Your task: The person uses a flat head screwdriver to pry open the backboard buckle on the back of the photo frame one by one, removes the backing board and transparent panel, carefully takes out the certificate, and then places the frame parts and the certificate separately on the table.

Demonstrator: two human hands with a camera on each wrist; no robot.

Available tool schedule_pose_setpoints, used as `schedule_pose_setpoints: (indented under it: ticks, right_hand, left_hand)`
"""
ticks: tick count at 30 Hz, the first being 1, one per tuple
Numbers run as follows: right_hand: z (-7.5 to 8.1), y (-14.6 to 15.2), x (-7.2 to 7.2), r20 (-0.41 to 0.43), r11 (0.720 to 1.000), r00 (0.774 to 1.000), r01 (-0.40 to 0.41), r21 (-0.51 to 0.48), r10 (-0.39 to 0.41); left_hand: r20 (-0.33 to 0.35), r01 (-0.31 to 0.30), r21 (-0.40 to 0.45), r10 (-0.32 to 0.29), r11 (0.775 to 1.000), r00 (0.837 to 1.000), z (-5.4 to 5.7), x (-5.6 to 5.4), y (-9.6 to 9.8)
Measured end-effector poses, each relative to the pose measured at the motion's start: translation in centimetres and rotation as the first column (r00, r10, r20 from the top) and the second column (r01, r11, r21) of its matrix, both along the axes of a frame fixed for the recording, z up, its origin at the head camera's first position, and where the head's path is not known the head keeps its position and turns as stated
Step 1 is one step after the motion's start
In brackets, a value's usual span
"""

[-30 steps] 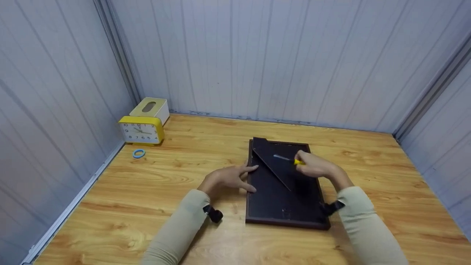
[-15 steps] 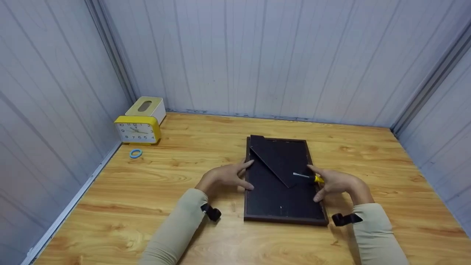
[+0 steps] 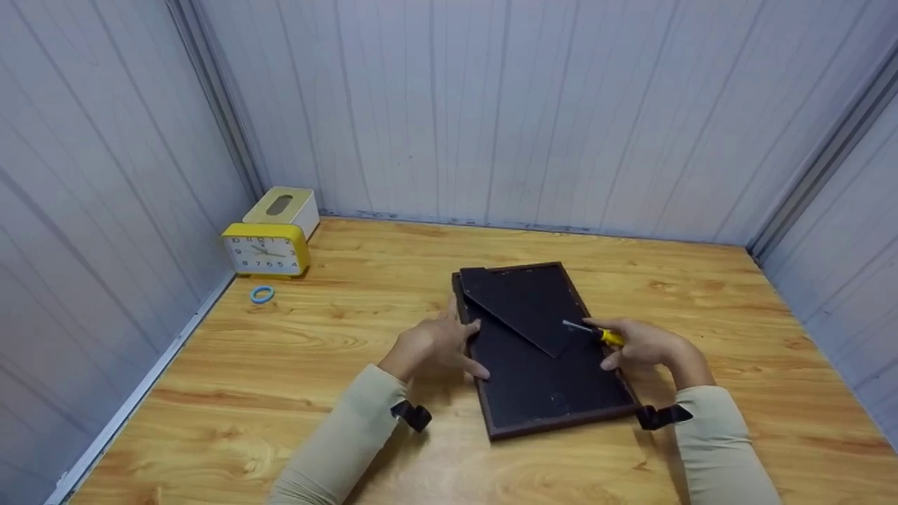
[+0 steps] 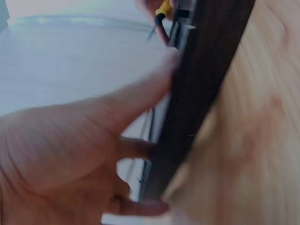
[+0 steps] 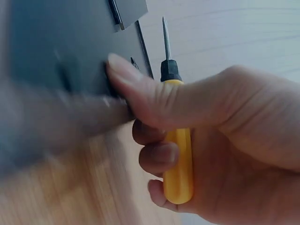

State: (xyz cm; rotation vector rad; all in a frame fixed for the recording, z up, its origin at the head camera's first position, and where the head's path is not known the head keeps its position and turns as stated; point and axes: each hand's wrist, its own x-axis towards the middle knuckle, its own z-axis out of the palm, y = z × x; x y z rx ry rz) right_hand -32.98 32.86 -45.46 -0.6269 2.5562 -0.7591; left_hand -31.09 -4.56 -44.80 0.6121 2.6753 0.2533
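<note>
Holding 1 frame (image 3: 537, 382), 1 screwdriver (image 5: 180, 173): 2 hands (image 3: 435, 345) (image 3: 649, 342).

Left sleeve (image 3: 340, 438): long, plain, pale beige cloth, finely creased at its lower visible end. Right sleeve (image 3: 722, 442): matching colour and cut, shallow folds across the forearm. Both cuffs finish short of the wrist. Left wrist unit (image 3: 417, 416): small, black, blocky with rounded edges, seated at the cuff. Right wrist unit (image 3: 654, 419): same black finish, compact body, narrower black piece running to the cuff
</note>
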Motion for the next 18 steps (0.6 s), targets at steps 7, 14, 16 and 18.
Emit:
schedule_pose_setpoints:
  ticks: [7,14,16,18]
  right_hand:
    - [-0.3,0.8,-0.3,-0.098,0.982,0.978,0.188,0.022,-0.185]
    - [0.0,2.8,0.0,-0.056,0.986,0.985,0.164,0.032,-0.162]
    - [0.2,3.9,0.3,-0.029,0.997,0.997,0.074,0.018,-0.074]
    - [0.3,4.8,0.5,0.024,1.0,1.0,-0.007,0.002,0.007]
  left_hand:
    - [-0.05,0.088,-0.215,-0.1,0.973,0.994,1.9,2.4,1.3]
    - [-0.157,0.079,0.086,-0.065,0.993,0.986,2.5,0.6,-0.2]
    - [-0.221,0.005,0.252,0.052,0.968,0.974,1.8,-1.1,-1.2]
    - [-0.266,-0.073,0.388,0.187,0.919,0.946,0.7,-2.8,-2.2]
